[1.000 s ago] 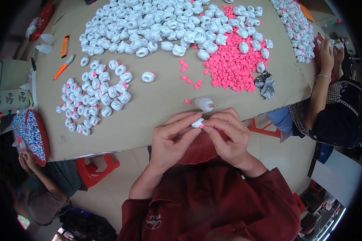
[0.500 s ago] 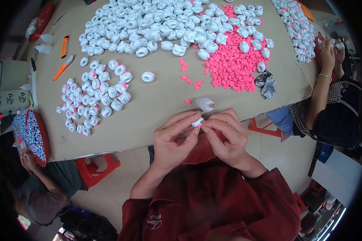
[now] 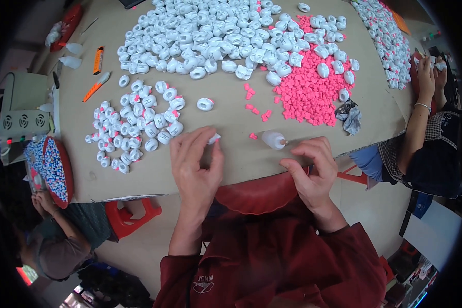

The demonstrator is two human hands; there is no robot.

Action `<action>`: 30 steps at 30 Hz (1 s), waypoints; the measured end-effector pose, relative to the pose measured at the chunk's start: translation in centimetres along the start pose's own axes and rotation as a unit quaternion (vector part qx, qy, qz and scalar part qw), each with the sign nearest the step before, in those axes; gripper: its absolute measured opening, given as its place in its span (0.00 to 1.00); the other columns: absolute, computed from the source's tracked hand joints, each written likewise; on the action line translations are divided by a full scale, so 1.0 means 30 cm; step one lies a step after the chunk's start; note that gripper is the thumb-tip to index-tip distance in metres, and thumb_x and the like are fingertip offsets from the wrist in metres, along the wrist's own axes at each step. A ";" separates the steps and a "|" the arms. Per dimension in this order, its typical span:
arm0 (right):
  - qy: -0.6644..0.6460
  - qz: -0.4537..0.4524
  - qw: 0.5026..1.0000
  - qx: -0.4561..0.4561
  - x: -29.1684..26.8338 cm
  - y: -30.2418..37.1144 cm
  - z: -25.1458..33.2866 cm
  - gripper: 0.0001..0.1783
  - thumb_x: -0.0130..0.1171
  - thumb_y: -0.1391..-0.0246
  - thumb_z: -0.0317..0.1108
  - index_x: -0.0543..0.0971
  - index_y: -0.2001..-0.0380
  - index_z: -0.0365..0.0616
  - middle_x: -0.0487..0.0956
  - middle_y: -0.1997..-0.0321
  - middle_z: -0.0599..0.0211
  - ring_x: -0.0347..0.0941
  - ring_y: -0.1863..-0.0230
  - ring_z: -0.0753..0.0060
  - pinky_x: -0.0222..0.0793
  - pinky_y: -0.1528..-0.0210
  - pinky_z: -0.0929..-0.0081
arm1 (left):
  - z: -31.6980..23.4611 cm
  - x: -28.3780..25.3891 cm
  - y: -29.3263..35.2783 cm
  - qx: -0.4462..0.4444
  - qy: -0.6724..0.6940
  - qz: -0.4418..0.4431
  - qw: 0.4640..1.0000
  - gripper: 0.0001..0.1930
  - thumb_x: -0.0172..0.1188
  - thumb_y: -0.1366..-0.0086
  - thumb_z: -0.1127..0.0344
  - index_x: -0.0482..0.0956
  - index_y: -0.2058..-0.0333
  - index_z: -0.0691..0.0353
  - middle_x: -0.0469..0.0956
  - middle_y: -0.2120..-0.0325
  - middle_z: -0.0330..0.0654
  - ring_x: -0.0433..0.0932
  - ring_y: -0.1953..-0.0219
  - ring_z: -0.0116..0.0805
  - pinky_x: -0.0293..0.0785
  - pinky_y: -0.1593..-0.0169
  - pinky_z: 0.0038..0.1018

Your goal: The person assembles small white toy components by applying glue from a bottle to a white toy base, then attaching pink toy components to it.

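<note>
- Brown cardboard-coloured tabletop [image 3: 231, 154] fills the upper half of the head view, with its near edge curving past the person's red sleeves.
- Left hand [image 3: 196, 163] rests on the table near the edge, fingers together and curled, pinching a small white plastic piece [image 3: 213, 138] at its fingertips, at about 1 o'clock from the palm.
- Right hand [image 3: 313, 167] lies at the table edge, well apart from the left, with fingers loosely bent; whether it holds anything cannot be told.
- A small white squeeze bottle [image 3: 274, 139] lies on its side just beyond the right hand, at about 11 o'clock from it, nozzle pointing right.
- One pink clip [image 3: 252, 136] lies between the white piece and the bottle; several more are scattered at 12 o'clock from it.
- A heap of pink clips [image 3: 305, 97] sits at 12 o'clock from the right hand, with white pieces lying over its far side.
- A big spread of white ring-shaped parts [image 3: 200, 36] covers the far tabletop.
- A smaller group of white parts with pink inserts [image 3: 136, 126] lies at 10 o'clock from the left hand; one lone part [image 3: 205, 104] sits beyond the left fingertips.
- An orange utility knife [image 3: 96, 85] and an orange tube [image 3: 98, 60] lie at the far left.
- A crumpled plastic wrapper [image 3: 350, 116] sits at 1 o'clock from the right hand.
- Another person's hands [image 3: 427, 69] work at the right edge of the table; a third person sits at lower left.
</note>
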State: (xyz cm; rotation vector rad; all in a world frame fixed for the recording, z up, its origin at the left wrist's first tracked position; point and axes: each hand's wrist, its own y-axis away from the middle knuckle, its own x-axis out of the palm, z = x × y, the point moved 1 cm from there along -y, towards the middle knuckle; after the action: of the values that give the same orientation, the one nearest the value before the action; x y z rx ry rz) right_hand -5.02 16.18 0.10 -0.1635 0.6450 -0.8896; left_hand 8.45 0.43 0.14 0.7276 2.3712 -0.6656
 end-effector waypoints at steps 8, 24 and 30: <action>0.010 0.080 0.996 0.033 0.053 -0.056 0.012 0.30 0.72 0.70 0.29 0.72 0.59 0.40 0.72 0.59 0.64 0.66 0.63 0.68 0.64 0.63 0.74 | 0.006 -0.023 -0.098 0.113 -0.223 0.011 0.968 0.20 0.66 0.53 0.65 0.76 0.57 0.54 0.68 0.51 0.38 0.60 0.43 0.44 0.49 0.45 0.45; -0.002 0.066 0.998 0.010 0.077 -0.062 -0.011 0.17 0.66 0.65 0.24 0.76 0.66 0.39 0.75 0.66 0.61 0.69 0.65 0.61 0.65 0.63 0.71 | 0.218 -0.151 -0.253 0.192 -0.373 -0.018 0.907 0.10 0.61 0.47 0.65 0.77 0.65 0.57 0.71 0.55 0.39 0.66 0.47 0.39 0.51 0.45 0.43; 0.006 0.059 0.998 -0.009 0.082 -0.060 -0.012 0.16 0.66 0.65 0.25 0.76 0.67 0.40 0.75 0.67 0.62 0.70 0.66 0.60 0.65 0.63 0.70 | 0.121 -0.059 -0.348 0.217 -0.216 -0.013 0.952 0.13 0.62 0.48 0.68 0.77 0.62 0.61 0.73 0.62 0.44 0.70 0.58 0.42 0.62 0.55 0.34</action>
State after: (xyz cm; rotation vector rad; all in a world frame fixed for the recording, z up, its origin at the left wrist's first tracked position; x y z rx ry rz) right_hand -5.31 13.20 -0.60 -0.1346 0.6680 -0.7709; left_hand 4.50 -9.95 1.65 0.6446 1.8513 -1.2433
